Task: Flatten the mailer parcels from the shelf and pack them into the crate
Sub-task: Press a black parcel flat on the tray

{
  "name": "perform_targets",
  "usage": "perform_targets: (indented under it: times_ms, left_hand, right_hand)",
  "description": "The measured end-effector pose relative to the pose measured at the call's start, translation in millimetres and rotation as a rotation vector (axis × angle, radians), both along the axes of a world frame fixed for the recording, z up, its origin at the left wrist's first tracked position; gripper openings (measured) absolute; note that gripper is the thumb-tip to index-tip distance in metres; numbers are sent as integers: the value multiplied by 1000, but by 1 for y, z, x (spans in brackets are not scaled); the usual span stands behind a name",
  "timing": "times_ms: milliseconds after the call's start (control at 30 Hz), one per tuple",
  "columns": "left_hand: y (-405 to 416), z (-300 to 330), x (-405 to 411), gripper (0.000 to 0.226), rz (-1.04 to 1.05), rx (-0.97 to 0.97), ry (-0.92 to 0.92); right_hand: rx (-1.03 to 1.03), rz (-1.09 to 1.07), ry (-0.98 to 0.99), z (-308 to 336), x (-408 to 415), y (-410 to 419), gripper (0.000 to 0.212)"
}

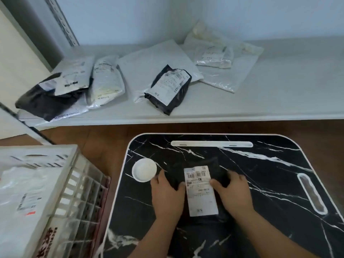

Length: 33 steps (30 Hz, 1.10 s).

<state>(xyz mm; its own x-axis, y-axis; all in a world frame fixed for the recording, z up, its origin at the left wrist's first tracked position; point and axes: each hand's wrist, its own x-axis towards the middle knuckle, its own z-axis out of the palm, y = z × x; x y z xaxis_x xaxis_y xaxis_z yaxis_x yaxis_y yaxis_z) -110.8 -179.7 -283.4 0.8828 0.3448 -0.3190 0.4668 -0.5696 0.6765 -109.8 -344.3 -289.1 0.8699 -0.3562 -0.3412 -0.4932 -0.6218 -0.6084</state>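
A black mailer parcel with a white shipping label (201, 190) lies on the black marble-patterned table (260, 183). My left hand (166, 194) presses flat on its left side and my right hand (232, 192) presses flat on its right side, thumbs near the label. Several more parcels wait on the white shelf (279, 94): a black one with a label (169, 88), a white padded one (106, 79), a black and grey pile (52, 94), and clear and white bags (219, 58). The white slatted crate (74, 192) stands at the left with a white parcel (24, 192) inside.
A small round white dish (144, 169) sits on the table just left of my left hand. The table has a long slot (212, 143) at its far side and a handle cutout (312, 193) at the right. Brown floor shows between shelf and table.
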Motion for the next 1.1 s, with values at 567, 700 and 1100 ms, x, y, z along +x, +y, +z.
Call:
perform_targets:
  times_ms: [567, 700, 1100]
  left_hand:
    - [134, 149, -2, 47, 35, -975, -117]
    - [212, 177, -28, 41, 49, -892, -229]
    - [434, 113, -109, 28, 289, -540, -77]
  right_hand:
    - [814, 41, 9, 191, -1, 141, 53]
    - [756, 222, -114, 219, -13, 226, 35]
    - [722, 545, 154, 121, -40, 423, 22]
